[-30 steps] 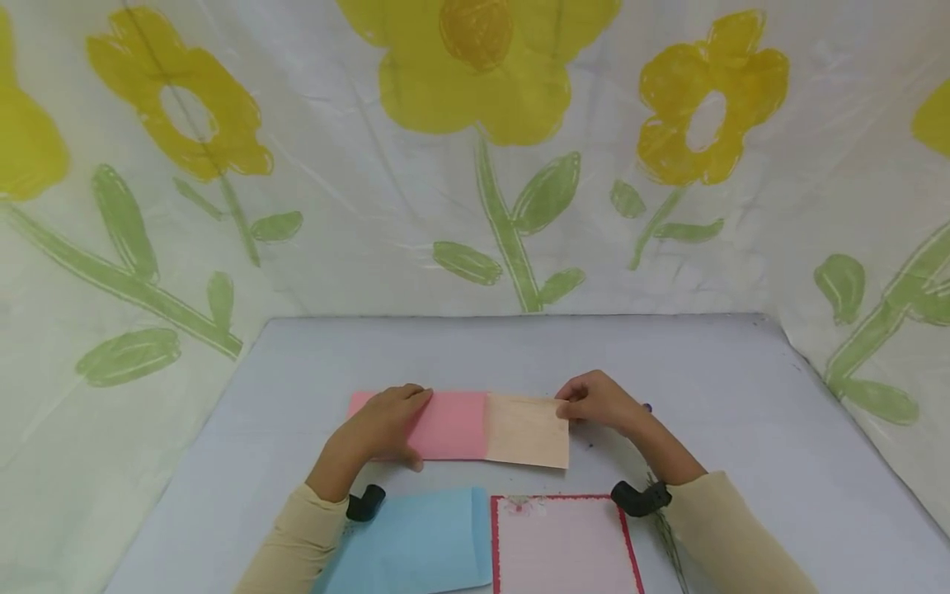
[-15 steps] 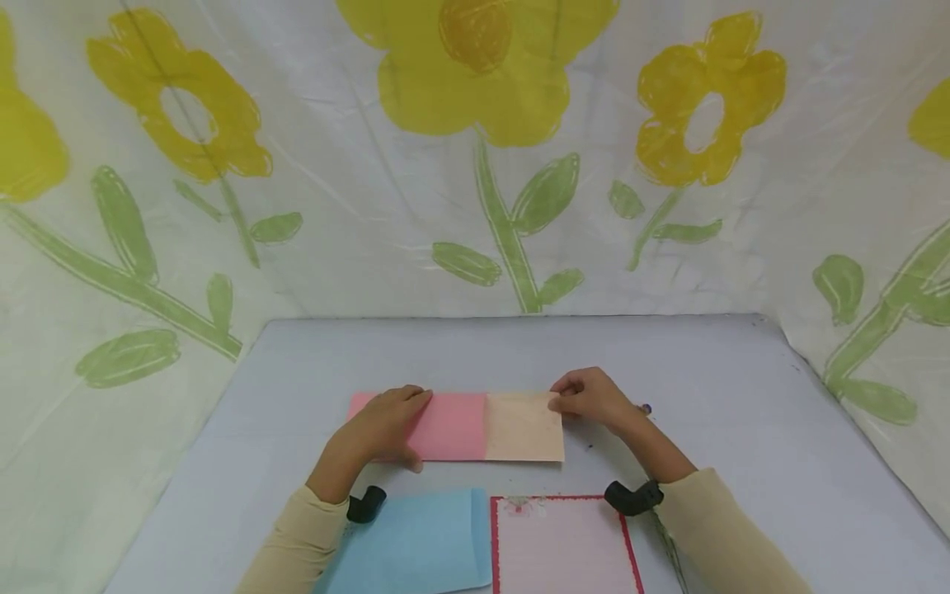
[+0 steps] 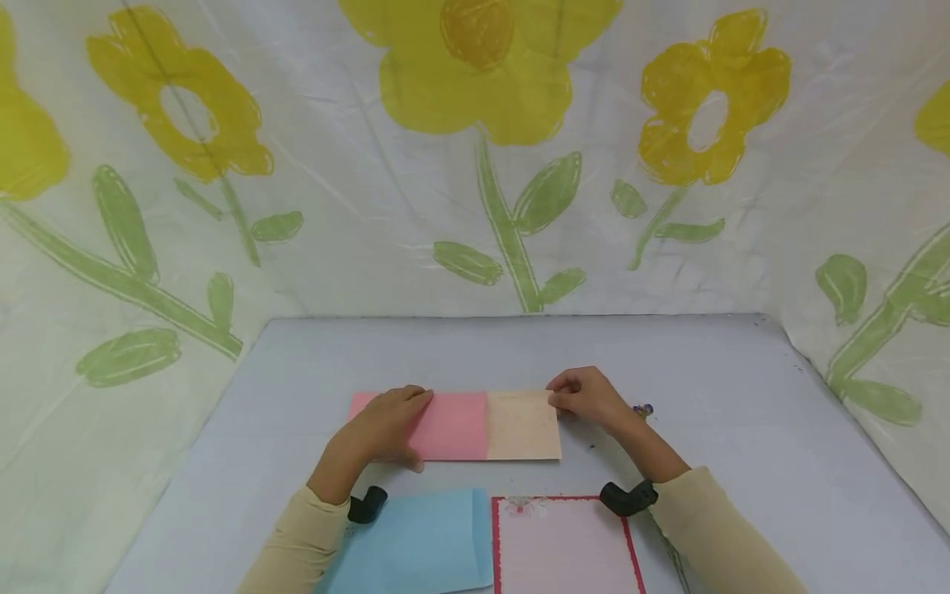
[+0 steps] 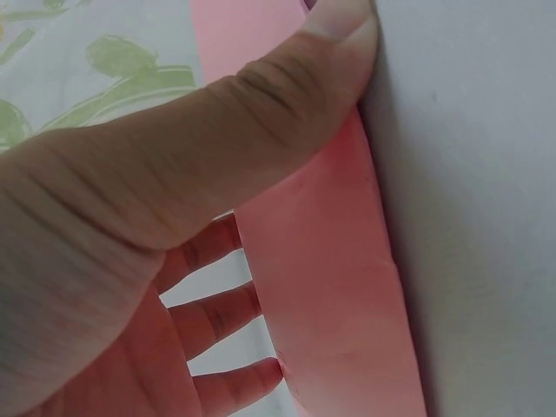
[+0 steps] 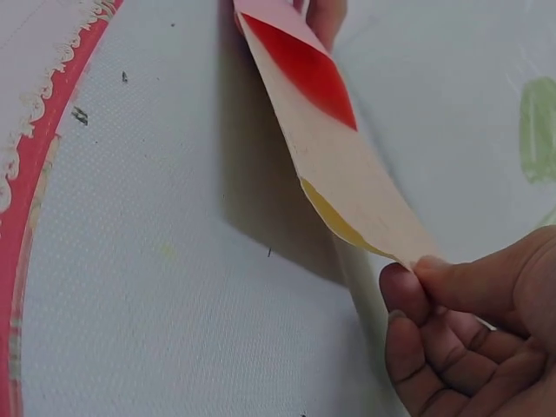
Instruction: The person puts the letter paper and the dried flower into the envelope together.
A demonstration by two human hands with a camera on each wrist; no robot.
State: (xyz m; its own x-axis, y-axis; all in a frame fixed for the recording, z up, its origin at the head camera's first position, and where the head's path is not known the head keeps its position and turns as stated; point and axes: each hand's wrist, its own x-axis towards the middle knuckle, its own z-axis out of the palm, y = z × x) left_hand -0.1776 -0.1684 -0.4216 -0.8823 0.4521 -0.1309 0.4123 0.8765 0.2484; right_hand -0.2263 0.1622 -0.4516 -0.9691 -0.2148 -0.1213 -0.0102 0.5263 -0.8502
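Note:
A pink envelope (image 3: 453,426) lies across the table, and a cream paper piece (image 3: 522,426) sticks out of its right end. My left hand (image 3: 387,422) spans the envelope, thumb at the near edge and fingers at the far edge, gripping it. In the right wrist view the red inside of the envelope's mouth shows around the cream piece (image 5: 347,165). The cream piece bows slightly, and yellow shows at its outer end. My right hand (image 3: 590,400) pinches its far right corner between thumb and index finger. The part inside the envelope is hidden.
Nearer me lie a light blue envelope (image 3: 416,540) and, beside it, a pink sheet with a red border (image 3: 564,540). Thin green stems (image 3: 671,553) run partly under my right forearm, with small purple bits (image 3: 643,409) beyond it. A flower-painted curtain (image 3: 356,206) stands behind the table.
My right hand has moved slightly left, and the cream piece has slid a little deeper into the pink envelope and straightened in line with it. My left hand has stayed put.

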